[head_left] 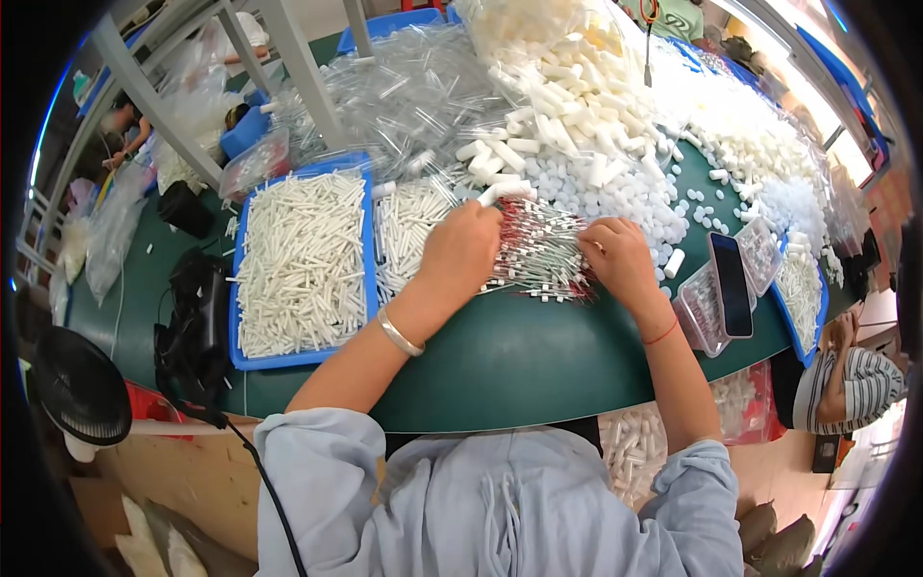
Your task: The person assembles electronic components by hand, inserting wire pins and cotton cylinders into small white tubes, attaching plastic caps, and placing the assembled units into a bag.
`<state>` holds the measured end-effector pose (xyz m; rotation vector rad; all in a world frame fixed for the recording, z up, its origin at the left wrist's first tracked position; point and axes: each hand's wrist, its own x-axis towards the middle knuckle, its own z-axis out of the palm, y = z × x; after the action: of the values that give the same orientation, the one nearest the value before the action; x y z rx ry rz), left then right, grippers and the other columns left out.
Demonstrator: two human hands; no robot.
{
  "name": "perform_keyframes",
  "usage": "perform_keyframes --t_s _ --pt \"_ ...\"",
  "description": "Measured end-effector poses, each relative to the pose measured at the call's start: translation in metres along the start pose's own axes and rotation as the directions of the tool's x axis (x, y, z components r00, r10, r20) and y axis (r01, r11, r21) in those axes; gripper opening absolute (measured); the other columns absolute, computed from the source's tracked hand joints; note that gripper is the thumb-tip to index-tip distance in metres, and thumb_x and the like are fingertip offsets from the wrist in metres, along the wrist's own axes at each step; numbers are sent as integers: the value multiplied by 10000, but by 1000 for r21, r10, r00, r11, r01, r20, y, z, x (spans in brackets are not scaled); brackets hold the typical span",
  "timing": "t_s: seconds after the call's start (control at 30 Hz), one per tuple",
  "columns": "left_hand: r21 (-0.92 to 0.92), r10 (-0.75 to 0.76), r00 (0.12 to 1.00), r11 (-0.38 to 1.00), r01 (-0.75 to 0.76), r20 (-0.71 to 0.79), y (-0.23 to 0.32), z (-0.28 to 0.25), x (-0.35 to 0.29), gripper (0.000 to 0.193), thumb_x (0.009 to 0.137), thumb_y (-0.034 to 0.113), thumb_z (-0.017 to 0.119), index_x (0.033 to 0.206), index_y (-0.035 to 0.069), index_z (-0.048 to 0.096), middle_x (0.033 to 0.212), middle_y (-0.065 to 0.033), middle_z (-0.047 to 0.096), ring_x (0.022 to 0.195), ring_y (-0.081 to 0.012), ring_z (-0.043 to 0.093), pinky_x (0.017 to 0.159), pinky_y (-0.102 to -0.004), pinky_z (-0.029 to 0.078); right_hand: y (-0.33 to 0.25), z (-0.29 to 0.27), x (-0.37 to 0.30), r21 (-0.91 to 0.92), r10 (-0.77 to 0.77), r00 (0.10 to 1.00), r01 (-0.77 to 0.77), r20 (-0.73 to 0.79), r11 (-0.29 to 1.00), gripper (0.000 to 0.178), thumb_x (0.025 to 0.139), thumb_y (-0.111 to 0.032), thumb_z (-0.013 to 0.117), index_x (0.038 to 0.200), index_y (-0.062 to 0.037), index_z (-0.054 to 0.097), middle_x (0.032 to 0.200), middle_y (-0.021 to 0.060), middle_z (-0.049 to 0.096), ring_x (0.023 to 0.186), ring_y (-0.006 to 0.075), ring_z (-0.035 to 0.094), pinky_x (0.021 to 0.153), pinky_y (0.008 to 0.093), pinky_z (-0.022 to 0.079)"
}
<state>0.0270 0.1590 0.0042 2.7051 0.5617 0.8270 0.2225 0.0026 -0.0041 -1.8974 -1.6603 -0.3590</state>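
Observation:
A pile of thin rods with white ends and red parts (543, 248) lies on the green table between my hands. My left hand (460, 252) is at its left side, the fingers curled and closed. A white cylinder (507, 189) sits right at those fingertips; whether they grip it I cannot tell. From the right, my right hand (620, 258) reaches the pile's edge with thumb and fingers drawn together in a pinch. Anything between them is too small to make out. Short white tubes (409, 226) lie loose just left of my left hand.
At the left stands a blue tray (234, 317) full of short white tubes. Beyond my hands are clear plastic tubes (404, 101), white foam cylinders (567, 91) and pale translucent caps (625, 202). A phone (731, 286) leans on clear boxes at the right. Black cables (197, 327) lie left.

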Motion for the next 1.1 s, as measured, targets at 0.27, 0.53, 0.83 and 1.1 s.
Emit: perform_keyframes --t_s 0.27,0.53,0.83,1.1 --pt "160 -44 996 987 32 73 -60 -1 26 88 768 95 660 850 74 687 849 -99 599 887 -293 585 778 -397 480 1 -2 1 112 -8 987 26 -159 993 102 778 -42 661 872 -23 626 831 110 663 780 305 606 746 382 466" --pt "173 -50 975 985 13 215 -72 -3 22 98 764 92 651 856 73 681 856 -103 625 891 -300 595 776 -405 480 -2 -8 -9 415 298 916 -169 -269 894 79 867 -26 618 942 -3 615 762 88 626 649 152 568 612 262 463" --pt "168 -10 940 984 -50 341 -74 -1 23 84 780 67 626 861 57 648 916 -116 644 924 -306 605 791 -413 483 7 -9 -11 459 371 905 -245 -208 854 119 902 -52 604 1003 10 619 802 80 629 669 129 552 628 255 460" --pt "-126 27 981 992 -2 192 -44 -22 18 125 810 78 653 926 32 666 860 -99 593 806 -269 582 733 -345 477 -22 -18 -6 571 346 933 -231 -100 788 119 876 -48 633 988 -12 650 809 80 663 660 122 582 626 237 472"
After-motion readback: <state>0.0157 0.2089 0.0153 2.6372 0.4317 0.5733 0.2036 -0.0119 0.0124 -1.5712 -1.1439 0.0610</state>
